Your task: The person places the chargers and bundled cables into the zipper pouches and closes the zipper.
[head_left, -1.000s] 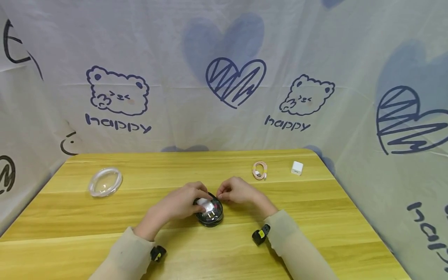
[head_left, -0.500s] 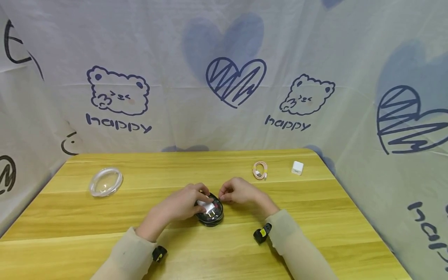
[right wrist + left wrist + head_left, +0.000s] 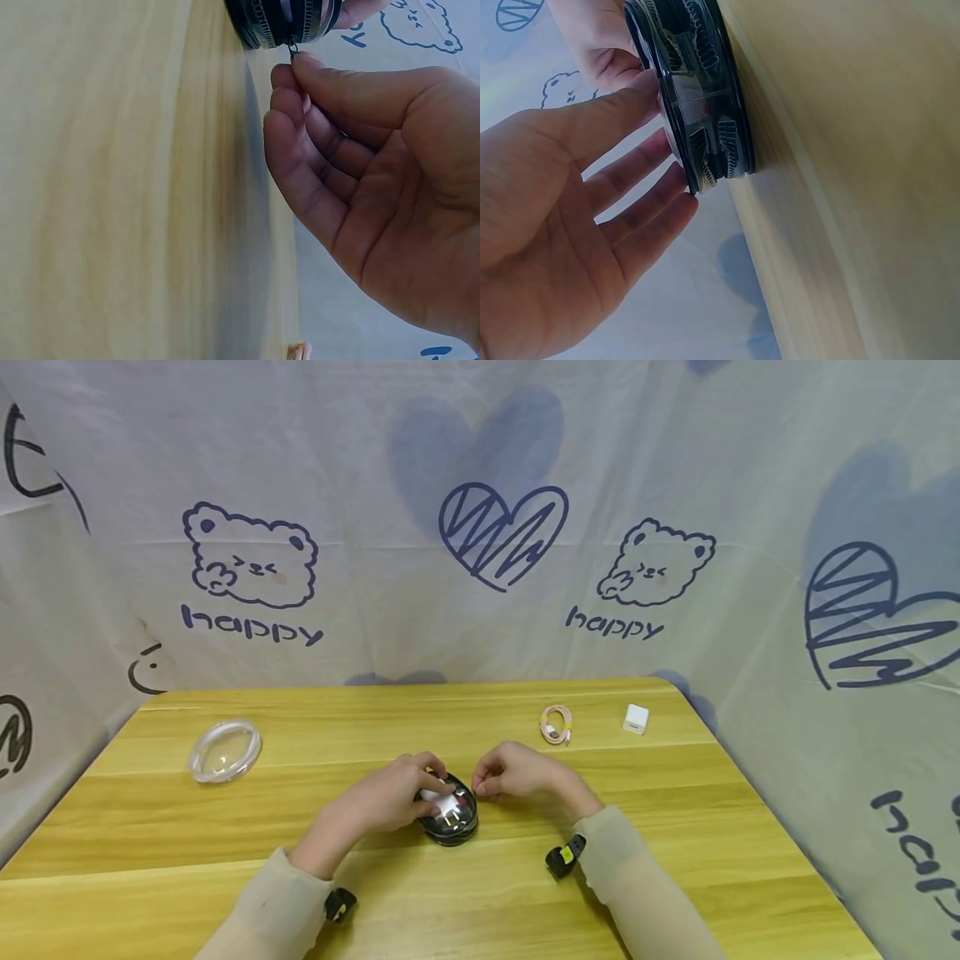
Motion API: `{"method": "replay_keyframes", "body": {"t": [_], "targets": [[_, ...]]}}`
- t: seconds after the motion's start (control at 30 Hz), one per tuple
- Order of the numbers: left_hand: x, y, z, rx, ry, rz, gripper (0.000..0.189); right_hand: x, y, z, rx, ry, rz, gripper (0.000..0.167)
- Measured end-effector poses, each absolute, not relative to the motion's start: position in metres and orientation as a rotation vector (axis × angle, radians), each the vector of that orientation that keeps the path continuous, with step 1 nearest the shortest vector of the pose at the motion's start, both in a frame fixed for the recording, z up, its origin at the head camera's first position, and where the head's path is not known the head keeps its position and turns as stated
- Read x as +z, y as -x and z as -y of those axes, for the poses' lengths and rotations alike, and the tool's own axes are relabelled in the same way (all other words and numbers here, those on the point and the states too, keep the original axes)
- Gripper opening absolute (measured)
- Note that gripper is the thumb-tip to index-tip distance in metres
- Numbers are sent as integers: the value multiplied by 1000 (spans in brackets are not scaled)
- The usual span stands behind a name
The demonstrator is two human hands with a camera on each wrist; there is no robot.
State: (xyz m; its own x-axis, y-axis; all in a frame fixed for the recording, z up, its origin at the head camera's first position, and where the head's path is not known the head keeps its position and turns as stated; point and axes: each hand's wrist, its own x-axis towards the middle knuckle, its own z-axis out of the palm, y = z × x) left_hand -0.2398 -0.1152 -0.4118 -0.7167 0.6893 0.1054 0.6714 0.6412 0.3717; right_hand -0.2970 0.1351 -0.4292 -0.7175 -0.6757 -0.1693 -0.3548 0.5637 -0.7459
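Note:
A round clear zipper case (image 3: 454, 823) with black trim sits on the table in front of me, with something white and small dark and red items showing through its top. My left hand (image 3: 381, 795) presses on the case from above, thumb and fingertips spread over its lid, as the left wrist view (image 3: 570, 210) shows. At the case's right edge my right hand (image 3: 517, 770) pinches a small metal zipper pull (image 3: 293, 51) between thumb and index finger. Black zipper teeth (image 3: 729, 146) run around the side of the case, with two rows standing apart in places.
A coiled pink cable (image 3: 554, 735) with white plugs lies at the back right, beside a white charger plug (image 3: 636, 719). At the back left lies a clear round item with a whitish rim (image 3: 198, 762). A printed cloth (image 3: 390, 610) hangs behind the wooden table (image 3: 420, 902).
My right hand has shifted slightly right and toward me along the case's edge. The left hand and the case have stayed nearly in place.

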Motion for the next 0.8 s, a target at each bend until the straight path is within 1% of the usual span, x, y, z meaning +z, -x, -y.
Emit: {"method": "replay_keyframes", "body": {"t": [0.23, 0.43, 0.67, 0.8], "targets": [[-409, 241, 118, 619, -1149, -2806, 28, -432, 297, -130, -1007, 788, -2450, 9], [-408, 242, 120, 661, -1132, -2802, 29, -435, 297, -123, -1027, 788, -2513, 8], [-409, 243, 119, 663, -1267, -2755, 25, -436, 297, -121, -1046, 794, -2491, 8], [-410, 243, 119, 667, -1294, -2748, 25, -437, 297, -123, -1038, 813, -2486, 8]]}}
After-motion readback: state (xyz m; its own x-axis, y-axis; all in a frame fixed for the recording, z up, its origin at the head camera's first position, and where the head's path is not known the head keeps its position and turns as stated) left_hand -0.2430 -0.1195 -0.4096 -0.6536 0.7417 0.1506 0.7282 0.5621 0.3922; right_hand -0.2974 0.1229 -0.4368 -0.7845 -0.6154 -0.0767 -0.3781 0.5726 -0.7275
